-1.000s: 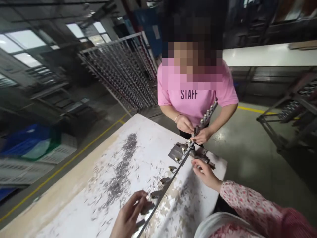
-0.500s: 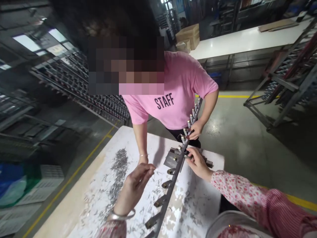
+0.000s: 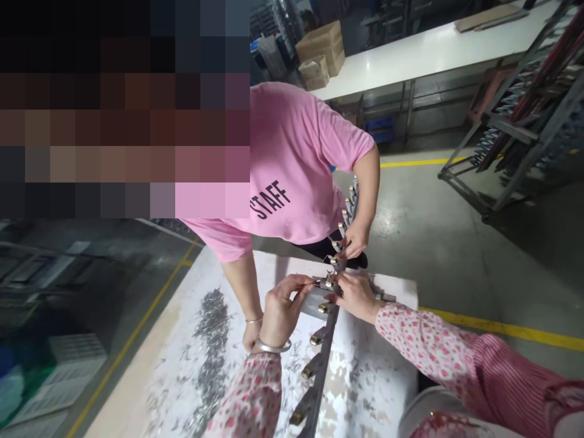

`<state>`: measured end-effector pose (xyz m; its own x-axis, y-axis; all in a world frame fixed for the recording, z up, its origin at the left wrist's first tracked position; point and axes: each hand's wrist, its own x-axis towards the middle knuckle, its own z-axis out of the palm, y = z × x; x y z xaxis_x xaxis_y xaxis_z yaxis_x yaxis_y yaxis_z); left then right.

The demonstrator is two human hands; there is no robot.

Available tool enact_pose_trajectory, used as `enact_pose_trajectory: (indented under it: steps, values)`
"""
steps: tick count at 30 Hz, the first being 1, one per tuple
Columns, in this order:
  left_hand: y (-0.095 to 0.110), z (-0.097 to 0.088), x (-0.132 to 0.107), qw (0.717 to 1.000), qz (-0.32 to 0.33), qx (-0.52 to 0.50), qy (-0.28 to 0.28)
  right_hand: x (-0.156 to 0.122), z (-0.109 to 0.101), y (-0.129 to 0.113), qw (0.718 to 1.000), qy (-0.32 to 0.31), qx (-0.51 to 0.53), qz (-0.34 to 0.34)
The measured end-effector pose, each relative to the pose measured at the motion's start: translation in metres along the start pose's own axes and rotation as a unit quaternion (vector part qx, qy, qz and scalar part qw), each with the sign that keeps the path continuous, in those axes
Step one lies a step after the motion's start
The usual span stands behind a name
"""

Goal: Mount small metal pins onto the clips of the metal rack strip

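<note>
A long grey metal bar (image 3: 322, 374) with a row of clips tipped in brass colour runs away from me over the table. My left hand (image 3: 281, 309) is pinched on a small thin metal piece, its tip at one clip on the bar's left side. My right hand (image 3: 358, 297) is closed on the bar from the right, beside that same clip; its fingertips are partly hidden. Farther up the bar, a co-worker's hand (image 3: 357, 236) holds it too. The co-worker's other hand (image 3: 252, 336) is low over the table, partly behind my left wrist.
A pile of small silvery metal pieces (image 3: 212, 331) lies on the worn white tabletop (image 3: 171, 316). The co-worker in a pink shirt (image 3: 296, 152) leans over the far edge. A bucket-like container (image 3: 413, 404) is at lower right. A rack (image 3: 506, 140) stands on the right.
My left hand has moved right and away from me, from above the table to a clip on the bar. My right hand stays at the bar. The co-worker leans closer, to the left.
</note>
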<state>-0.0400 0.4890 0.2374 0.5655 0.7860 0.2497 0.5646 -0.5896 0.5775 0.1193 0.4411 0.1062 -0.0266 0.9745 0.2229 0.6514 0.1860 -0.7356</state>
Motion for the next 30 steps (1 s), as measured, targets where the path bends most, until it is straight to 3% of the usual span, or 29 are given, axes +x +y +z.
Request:
enact_pose_trajectory:
  steps: [5,11,21,27,30]
  values:
    - [0.012,-0.001,0.010,0.996,0.063,0.053,-0.042,0.002,0.004,0.001,0.998,-0.022,-0.061,0.005]
    - [0.013,0.001,0.013,0.993,0.078,0.050,-0.076,0.001,0.010,-0.001,1.000,-0.029,0.002,0.012]
    - [0.007,0.006,0.013,0.985,0.097,0.066,-0.128,0.001,0.013,0.001,0.999,-0.044,-0.007,0.004]
    - [0.006,0.005,0.014,0.984,0.105,0.044,-0.138,0.002,0.006,0.000,0.997,-0.061,-0.032,-0.021]
    - [0.005,0.009,0.006,0.988,0.105,0.017,-0.111,0.007,0.004,0.005,0.996,-0.064,-0.048,-0.027]
